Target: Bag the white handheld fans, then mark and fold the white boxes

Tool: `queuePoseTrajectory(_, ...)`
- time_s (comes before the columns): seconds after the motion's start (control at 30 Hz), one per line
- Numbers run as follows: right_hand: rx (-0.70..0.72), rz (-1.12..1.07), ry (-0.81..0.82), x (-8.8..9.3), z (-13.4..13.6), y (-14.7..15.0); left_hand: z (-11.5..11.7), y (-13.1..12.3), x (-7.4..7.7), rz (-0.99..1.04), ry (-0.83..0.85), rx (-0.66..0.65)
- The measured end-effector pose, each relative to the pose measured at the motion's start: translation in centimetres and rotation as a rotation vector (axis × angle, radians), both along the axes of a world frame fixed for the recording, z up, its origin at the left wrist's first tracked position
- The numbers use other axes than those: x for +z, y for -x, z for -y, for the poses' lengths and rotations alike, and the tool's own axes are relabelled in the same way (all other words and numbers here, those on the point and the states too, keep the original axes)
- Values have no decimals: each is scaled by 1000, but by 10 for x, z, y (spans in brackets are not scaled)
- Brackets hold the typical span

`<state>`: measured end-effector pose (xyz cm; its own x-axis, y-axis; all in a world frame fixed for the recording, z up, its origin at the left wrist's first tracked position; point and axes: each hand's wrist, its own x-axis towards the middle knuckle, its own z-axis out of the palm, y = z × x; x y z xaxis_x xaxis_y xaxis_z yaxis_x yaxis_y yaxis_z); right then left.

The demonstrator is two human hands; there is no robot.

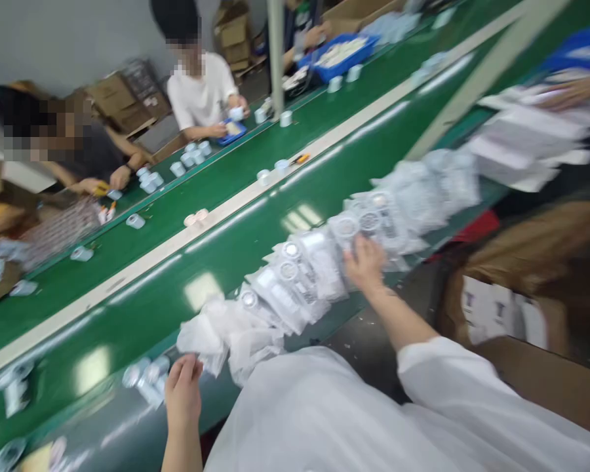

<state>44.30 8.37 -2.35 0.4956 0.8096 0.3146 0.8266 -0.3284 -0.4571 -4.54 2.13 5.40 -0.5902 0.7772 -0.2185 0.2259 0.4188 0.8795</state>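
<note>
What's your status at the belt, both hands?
Right hand on row of bagged parts. Left hand empty, beside white plastic wrap. Clear cups on belt nearby.

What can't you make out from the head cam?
Head view only:
Contents of the plastic packets: blurred, film over them.
Packets under the right hand: hidden by the hand.
Whether the left hand holds anything: blurred, fingers curled.
Print on the carton labels: blurred.
Co-worker's hand: arm cut off by the right edge.

Two green conveyor belts (142, 308), white divider strip (128, 275) between; pliers (299, 158) on strip. Co-worker (201, 92) across, blue tray (337, 58) upbelt, cardboard boxes (233, 33) by wall.
</note>
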Motion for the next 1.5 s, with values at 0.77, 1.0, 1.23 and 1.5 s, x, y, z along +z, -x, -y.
queuePoseTrajectory(0.77, 852, -1317, 1095, 77, 52, 338, 89, 43, -59, 63, 191, 262)
queuePoseTrajectory(1.0, 534, -1847, 847, 81, 28, 353, 62, -4, -24, 494, -39, -250)
queuePoseTrajectory(1.23, 529, -1865, 683, 109, 15, 280, -19, -1, -12, -155, 134, -347)
queuePoseTrajectory(1.5, 623, -2002, 1058, 101, 32, 273, 20, 58, 54, -52, -59, -169)
